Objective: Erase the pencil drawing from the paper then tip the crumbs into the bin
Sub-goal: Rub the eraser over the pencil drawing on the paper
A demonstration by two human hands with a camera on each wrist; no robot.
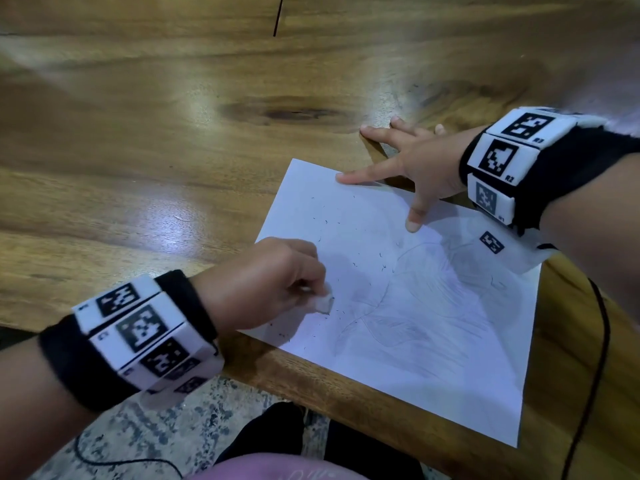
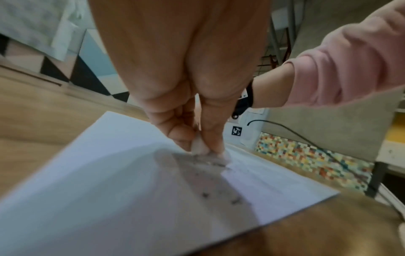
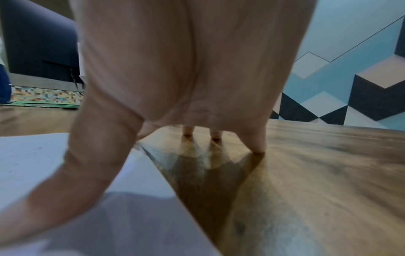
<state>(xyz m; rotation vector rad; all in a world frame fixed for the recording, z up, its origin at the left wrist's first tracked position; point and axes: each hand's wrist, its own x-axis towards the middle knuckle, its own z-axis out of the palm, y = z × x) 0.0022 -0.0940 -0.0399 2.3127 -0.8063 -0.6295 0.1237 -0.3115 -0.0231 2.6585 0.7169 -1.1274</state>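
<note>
The left hand (image 1: pixel 270 282) pinched a small white eraser (image 1: pixel 323 303) against the paper (image 1: pixel 433 341), fingers curled around it. The right hand (image 1: pixel 412 161) lay spread flat, thumb and forefinger pressing the sheet's far edge, other fingers on the wooden counter (image 1: pixel 173 150). Dark crumbs (image 1: pixel 353 265) dotted the faint pencil drawing (image 1: pixel 415 306).
</note>
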